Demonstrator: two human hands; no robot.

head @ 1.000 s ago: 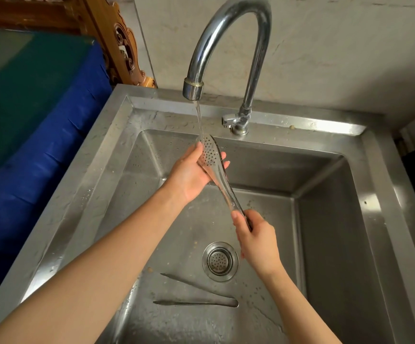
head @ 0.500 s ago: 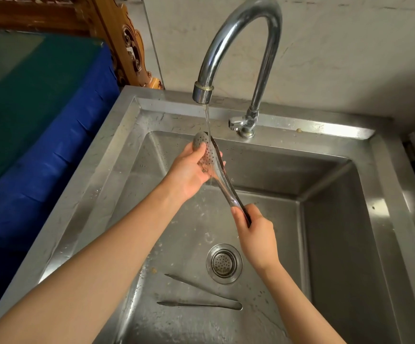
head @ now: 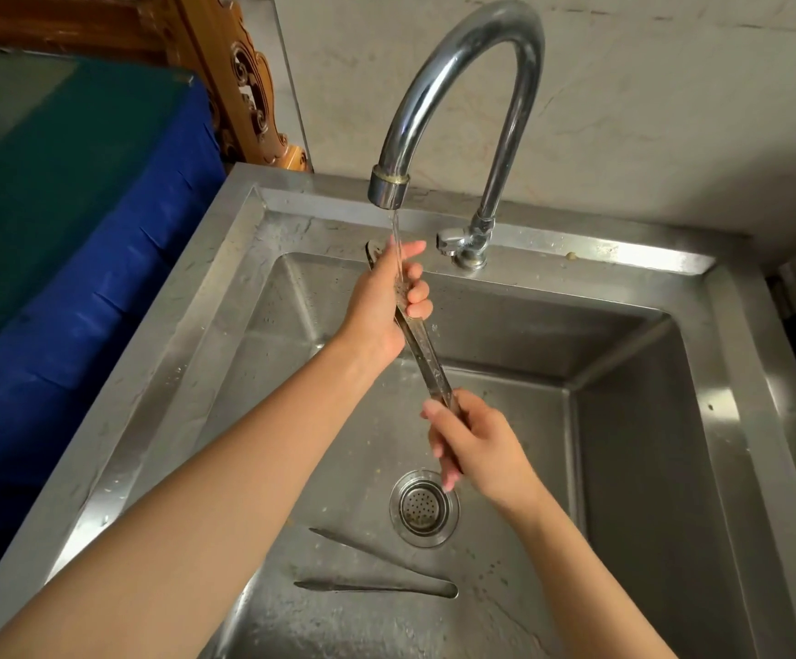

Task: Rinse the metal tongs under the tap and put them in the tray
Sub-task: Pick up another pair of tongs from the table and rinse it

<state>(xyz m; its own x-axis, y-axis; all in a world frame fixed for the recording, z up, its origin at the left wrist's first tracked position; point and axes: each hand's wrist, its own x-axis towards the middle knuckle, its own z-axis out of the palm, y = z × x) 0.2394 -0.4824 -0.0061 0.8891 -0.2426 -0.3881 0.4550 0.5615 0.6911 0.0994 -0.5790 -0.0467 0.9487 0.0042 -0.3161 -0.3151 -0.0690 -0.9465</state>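
Note:
Long metal tongs (head: 427, 361) slant over the steel sink, their perforated head up under the running tap (head: 388, 187). My left hand (head: 381, 306) wraps its fingers round the upper part of the tongs, where the thin stream of water lands. My right hand (head: 474, 442) grips the handle end lower down, above the drain. The tip of the tongs' head peeks out behind my left hand. A second, thinner pair of metal tongs (head: 386, 570) lies flat on the sink floor near the front. No tray is in view.
The deep steel sink (head: 643, 420) has a round drain strainer (head: 424, 508) in its floor. The tap's lever (head: 450, 242) sits on the back rim. A blue and green cloth surface (head: 53, 230) and carved wood lie to the left.
My left hand has slid up the tongs and curled its fingers round the head. The tongs have risen a little toward the spout. The view has shifted slightly.

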